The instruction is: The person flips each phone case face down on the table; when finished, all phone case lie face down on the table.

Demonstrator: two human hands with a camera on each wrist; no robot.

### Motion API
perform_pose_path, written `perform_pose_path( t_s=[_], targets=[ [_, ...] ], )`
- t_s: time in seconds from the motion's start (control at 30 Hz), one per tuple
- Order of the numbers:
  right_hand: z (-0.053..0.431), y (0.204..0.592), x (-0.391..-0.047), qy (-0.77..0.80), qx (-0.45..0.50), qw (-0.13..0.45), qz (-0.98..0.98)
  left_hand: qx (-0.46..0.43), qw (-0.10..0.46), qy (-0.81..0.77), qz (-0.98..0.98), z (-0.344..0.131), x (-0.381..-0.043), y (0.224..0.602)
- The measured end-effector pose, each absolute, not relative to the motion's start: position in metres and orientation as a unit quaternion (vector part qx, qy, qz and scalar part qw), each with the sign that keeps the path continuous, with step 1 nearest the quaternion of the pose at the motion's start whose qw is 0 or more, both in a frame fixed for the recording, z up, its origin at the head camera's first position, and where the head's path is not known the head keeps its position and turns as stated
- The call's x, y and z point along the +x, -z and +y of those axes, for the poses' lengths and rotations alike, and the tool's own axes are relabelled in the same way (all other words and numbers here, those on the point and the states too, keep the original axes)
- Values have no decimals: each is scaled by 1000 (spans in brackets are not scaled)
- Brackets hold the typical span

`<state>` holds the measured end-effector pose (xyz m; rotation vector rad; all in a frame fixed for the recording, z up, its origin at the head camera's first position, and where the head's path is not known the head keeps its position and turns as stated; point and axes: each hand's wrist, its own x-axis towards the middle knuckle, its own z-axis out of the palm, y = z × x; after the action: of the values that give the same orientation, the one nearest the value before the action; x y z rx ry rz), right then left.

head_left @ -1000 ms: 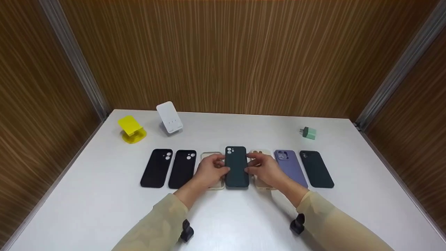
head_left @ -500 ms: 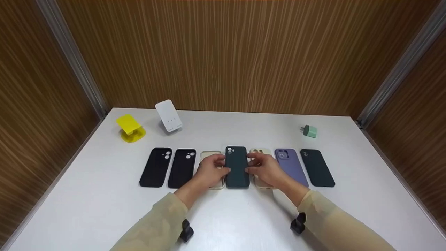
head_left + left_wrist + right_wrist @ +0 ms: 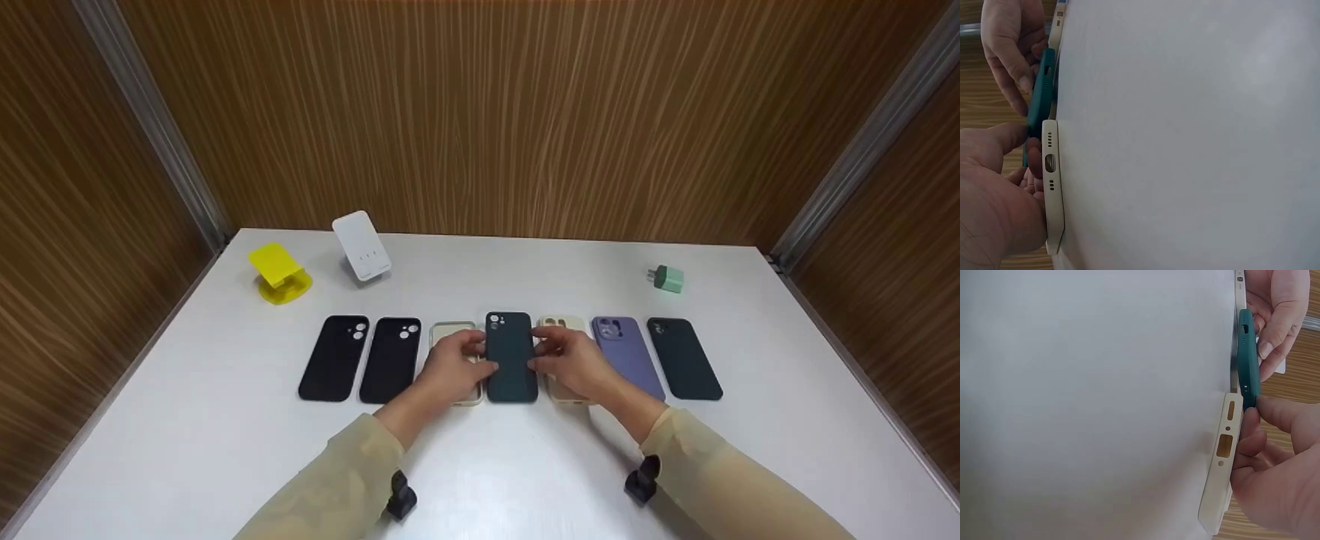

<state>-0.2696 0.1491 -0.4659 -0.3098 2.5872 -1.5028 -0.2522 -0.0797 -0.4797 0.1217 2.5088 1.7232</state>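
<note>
A dark green phone case (image 3: 511,358) is held by its two long sides in the middle of a row of cases. My left hand (image 3: 452,366) pinches its left edge between thumb and fingers, and my right hand (image 3: 571,364) pinches the right edge. In the left wrist view the green case (image 3: 1042,95) looks slightly raised off the table. Under my left hand lies a cream-rimmed case (image 3: 452,328), partly covered. Beneath my right hand is a cream case (image 3: 568,323) with camera cutouts, also partly covered.
Two black cases (image 3: 335,358) lie to the left. A purple case (image 3: 628,356) and another dark green case (image 3: 684,360) are at the right. Behind stand a yellow stand (image 3: 280,271), a white phone stand (image 3: 361,245) and a green charger plug (image 3: 667,278). Wood-grain walls enclose the table.
The head view has tilted slightly, so the table's contents sit a little higher in it. Both hands keep the same grip on the dark green phone case.
</note>
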Motion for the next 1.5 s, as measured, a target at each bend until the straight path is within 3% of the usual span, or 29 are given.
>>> perform_pose_path(
  t_s=[0.9, 1.5],
  targets=[
    [148, 462, -265, 471, -102, 51, 875, 40, 42, -552, 832, -79, -247, 474],
    [149, 455, -262, 510, -86, 78, 852, 44, 35, -559, 827, -85, -245, 463]
  ],
)
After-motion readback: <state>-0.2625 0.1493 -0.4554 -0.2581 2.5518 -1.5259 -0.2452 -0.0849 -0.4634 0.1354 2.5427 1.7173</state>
